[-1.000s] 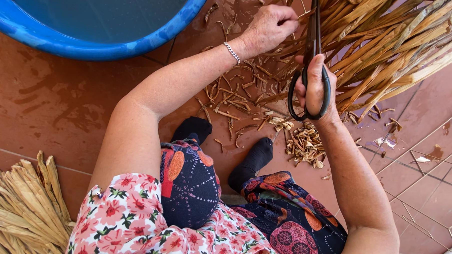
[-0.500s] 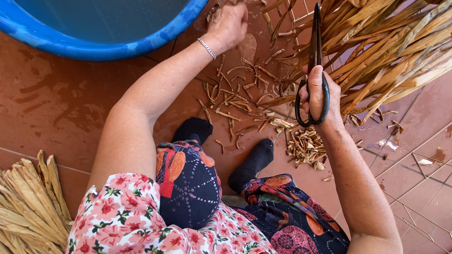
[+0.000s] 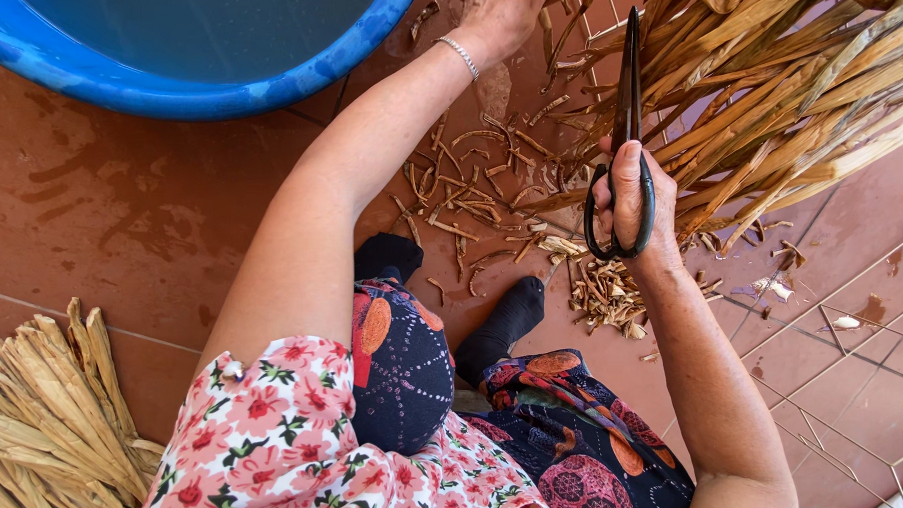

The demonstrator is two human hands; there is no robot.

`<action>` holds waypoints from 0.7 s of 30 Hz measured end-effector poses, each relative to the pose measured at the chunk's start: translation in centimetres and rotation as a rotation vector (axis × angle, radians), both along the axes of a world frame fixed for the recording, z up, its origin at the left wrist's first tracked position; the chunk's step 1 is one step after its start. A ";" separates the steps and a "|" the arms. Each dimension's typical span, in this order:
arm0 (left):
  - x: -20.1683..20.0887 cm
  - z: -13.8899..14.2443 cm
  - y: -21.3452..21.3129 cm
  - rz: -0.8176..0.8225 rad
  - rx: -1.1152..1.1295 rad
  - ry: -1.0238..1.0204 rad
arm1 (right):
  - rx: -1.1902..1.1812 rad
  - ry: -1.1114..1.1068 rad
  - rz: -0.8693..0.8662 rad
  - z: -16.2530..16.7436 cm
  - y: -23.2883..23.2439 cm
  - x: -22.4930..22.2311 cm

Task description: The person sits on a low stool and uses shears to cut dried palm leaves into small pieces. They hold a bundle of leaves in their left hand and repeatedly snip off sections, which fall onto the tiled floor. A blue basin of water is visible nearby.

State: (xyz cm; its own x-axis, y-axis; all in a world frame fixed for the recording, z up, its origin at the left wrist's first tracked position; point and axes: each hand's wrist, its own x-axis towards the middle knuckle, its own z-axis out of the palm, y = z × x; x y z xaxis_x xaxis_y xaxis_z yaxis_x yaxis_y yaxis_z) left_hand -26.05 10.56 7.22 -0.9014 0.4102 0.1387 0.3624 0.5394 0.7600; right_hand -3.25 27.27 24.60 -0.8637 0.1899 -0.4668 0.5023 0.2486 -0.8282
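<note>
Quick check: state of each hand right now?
Left hand: reaching into the dried strips at the top edge; grip cannot be told.
Right hand: closed on the black scissors, blades together.

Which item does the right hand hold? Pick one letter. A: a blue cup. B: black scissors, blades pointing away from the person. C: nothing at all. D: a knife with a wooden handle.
B: the right hand has its fingers through the loops of black scissors, blades closed and pointing away, beside the dried leaf strips.

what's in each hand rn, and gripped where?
Right hand holds black scissors by the handle loops, blades shut and pointing away. Left hand reaches among the dried strips; a grip cannot be told.
</note>
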 end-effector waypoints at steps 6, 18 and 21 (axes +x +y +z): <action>-0.5 0.7 2.0 -0.046 -0.091 -0.558 | -0.045 -0.020 -0.019 0.0 0.1 0.2; 4.2 0.3 -4.7 -0.026 0.066 0.175 | 0.233 0.225 0.390 -1.0 1.1 3.0; 5.7 1.5 -6.2 -0.113 0.114 -0.218 | 0.216 0.172 0.443 -1.6 0.4 3.0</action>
State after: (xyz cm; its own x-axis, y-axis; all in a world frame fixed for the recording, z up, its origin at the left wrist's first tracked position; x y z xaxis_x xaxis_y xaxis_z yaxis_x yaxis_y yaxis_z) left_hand -20.38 4.36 8.68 -0.8646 0.5024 -0.0026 0.2366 0.4117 0.8801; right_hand -0.24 27.69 23.00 -0.9439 -0.1344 -0.3016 0.1715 0.5811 -0.7955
